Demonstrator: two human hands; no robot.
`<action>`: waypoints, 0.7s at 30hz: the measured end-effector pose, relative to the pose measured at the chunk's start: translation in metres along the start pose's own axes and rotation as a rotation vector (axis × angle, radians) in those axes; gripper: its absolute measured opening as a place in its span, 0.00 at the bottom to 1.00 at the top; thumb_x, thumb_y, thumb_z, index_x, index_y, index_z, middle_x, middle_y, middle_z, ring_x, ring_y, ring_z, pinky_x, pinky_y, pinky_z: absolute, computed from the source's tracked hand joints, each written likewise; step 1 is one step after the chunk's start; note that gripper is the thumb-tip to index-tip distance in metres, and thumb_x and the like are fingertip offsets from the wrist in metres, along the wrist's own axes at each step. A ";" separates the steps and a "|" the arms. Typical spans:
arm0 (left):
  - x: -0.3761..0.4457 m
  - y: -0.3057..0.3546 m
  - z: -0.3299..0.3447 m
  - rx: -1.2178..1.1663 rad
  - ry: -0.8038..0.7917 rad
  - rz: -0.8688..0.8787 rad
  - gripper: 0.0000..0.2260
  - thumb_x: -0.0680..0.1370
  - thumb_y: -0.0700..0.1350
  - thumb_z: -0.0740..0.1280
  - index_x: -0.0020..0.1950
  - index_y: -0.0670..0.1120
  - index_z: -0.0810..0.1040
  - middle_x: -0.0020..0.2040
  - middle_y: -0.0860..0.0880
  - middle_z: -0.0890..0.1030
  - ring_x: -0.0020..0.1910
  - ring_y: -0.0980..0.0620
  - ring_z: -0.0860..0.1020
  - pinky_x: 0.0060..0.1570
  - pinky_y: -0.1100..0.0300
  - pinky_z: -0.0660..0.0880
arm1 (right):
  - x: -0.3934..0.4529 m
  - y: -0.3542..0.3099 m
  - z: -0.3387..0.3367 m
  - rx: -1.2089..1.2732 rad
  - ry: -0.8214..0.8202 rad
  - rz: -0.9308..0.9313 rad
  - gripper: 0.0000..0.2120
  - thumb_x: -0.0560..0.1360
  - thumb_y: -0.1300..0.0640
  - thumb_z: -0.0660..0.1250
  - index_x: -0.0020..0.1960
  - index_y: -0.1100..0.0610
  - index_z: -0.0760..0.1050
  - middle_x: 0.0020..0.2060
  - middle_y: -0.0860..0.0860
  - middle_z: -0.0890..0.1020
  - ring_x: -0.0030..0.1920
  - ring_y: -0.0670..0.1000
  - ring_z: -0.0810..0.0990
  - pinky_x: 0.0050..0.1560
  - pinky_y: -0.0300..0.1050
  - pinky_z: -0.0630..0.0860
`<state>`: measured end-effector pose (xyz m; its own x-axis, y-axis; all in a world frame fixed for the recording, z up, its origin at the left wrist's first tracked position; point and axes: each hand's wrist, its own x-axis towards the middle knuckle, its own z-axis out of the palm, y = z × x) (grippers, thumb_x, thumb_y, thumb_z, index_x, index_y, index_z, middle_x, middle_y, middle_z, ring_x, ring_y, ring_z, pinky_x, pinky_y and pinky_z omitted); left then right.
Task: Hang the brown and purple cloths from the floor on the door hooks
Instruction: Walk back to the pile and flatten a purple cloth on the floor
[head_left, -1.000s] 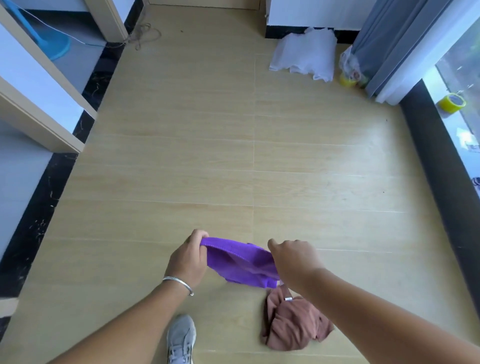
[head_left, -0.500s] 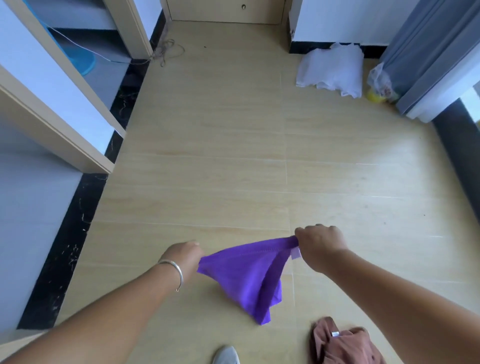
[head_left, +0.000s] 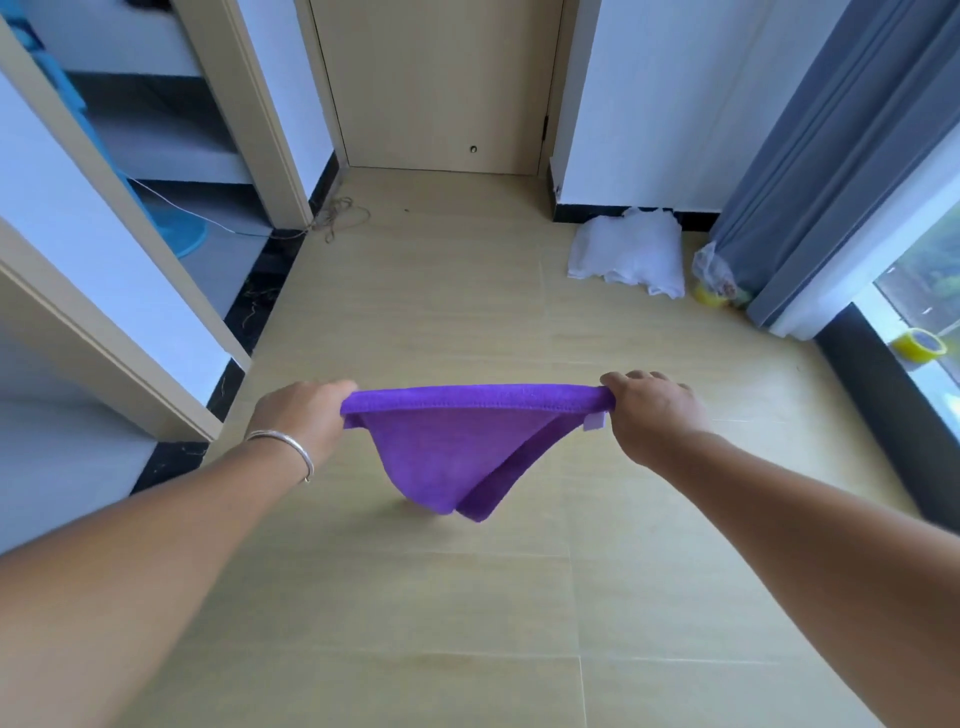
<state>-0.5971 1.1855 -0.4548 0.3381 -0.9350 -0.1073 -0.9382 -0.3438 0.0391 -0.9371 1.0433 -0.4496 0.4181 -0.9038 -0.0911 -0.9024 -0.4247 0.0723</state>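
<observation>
So both hands are out in front, holding the purple cloth (head_left: 457, 447) stretched between them above the floor (head_left: 415, 597). The left hand (head_left: 298, 415) has its fingers curled around the cloth's left corner, and the right hand (head_left: 649, 410) grips the right corner the same way, knuckles up. The top hem runs pretty much straight and taut from hand to hand, and the rest sags down into a folded point that hangs clear of the floor. There's a little tag (head_left: 595, 422) sticking out just beside the right hand, and a silver bangle (head_left: 291, 447) on the left wrist.

Brown cloth isn't in shot.

Straight ahead at the far edge of the floor is a closed door (head_left: 441, 83); can't make out any hooks on it. Near the far right corner there's a white cloth (head_left: 628, 254) crumpled against the wall, a plastic bag (head_left: 714, 273) just beside it, and a grey curtain (head_left: 841, 145). A yellow tape roll (head_left: 919, 344) sits on the ledge along the right edge. Some tangled string (head_left: 340, 215) lies by the left door frame.
</observation>
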 end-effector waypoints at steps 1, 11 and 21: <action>-0.001 -0.002 -0.006 -0.034 0.033 -0.008 0.09 0.76 0.42 0.60 0.48 0.54 0.76 0.38 0.52 0.78 0.38 0.45 0.77 0.37 0.56 0.72 | -0.002 0.002 -0.002 0.021 0.031 -0.002 0.17 0.75 0.59 0.55 0.61 0.48 0.70 0.54 0.49 0.78 0.59 0.53 0.73 0.53 0.47 0.69; -0.100 -0.020 0.066 -0.118 -0.089 0.046 0.12 0.76 0.42 0.65 0.50 0.59 0.82 0.47 0.59 0.82 0.49 0.51 0.78 0.43 0.57 0.75 | -0.099 0.010 0.098 0.227 -0.117 -0.162 0.21 0.78 0.58 0.59 0.70 0.45 0.68 0.62 0.44 0.75 0.66 0.49 0.69 0.59 0.44 0.71; -0.218 -0.014 0.263 -0.272 -0.406 0.060 0.08 0.77 0.45 0.66 0.52 0.55 0.83 0.52 0.60 0.81 0.56 0.56 0.77 0.51 0.60 0.73 | -0.226 0.006 0.281 0.124 -0.574 -0.193 0.26 0.79 0.56 0.54 0.74 0.39 0.58 0.75 0.45 0.61 0.75 0.46 0.57 0.70 0.42 0.60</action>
<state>-0.6775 1.4174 -0.6936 0.1774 -0.8629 -0.4732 -0.8836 -0.3514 0.3096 -1.0658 1.2593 -0.7075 0.4834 -0.6247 -0.6132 -0.8360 -0.5372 -0.1118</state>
